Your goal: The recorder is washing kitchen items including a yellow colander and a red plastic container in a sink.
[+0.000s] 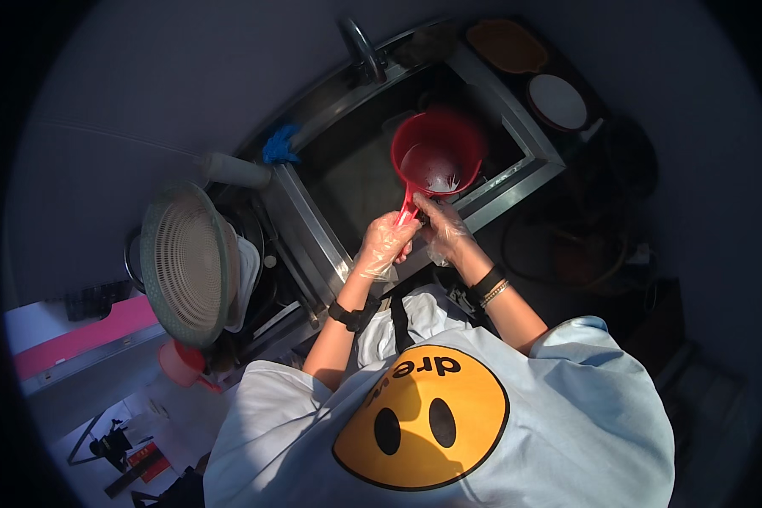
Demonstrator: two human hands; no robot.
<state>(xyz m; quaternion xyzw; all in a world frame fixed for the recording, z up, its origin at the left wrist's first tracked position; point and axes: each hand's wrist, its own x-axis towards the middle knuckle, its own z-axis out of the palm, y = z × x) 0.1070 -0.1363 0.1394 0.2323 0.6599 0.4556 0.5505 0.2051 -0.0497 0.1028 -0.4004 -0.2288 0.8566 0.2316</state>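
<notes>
My left hand (388, 240), in a clear plastic glove, grips the handle of a red plastic dipper (408, 152). The dipper is over the right part of a metal sink (355, 171), and a shiny wet patch shows in its bowl. Beside the handle, close under the bowl's rim, is my right hand (446, 232), gloved the same way. Its fingers touch the dipper near the base of the handle; whether they close on it is hard to tell. Dark shadow hides much of the sink's inside.
A curved faucet (367, 54) rises behind the sink. A crumpled blue item (281, 145) lies on its left corner. Farther left stand a large strainer basket (187, 263) and a white cylinder (236, 170). A white round dish (557, 101) and a brown tray (507, 46) sit at the upper right.
</notes>
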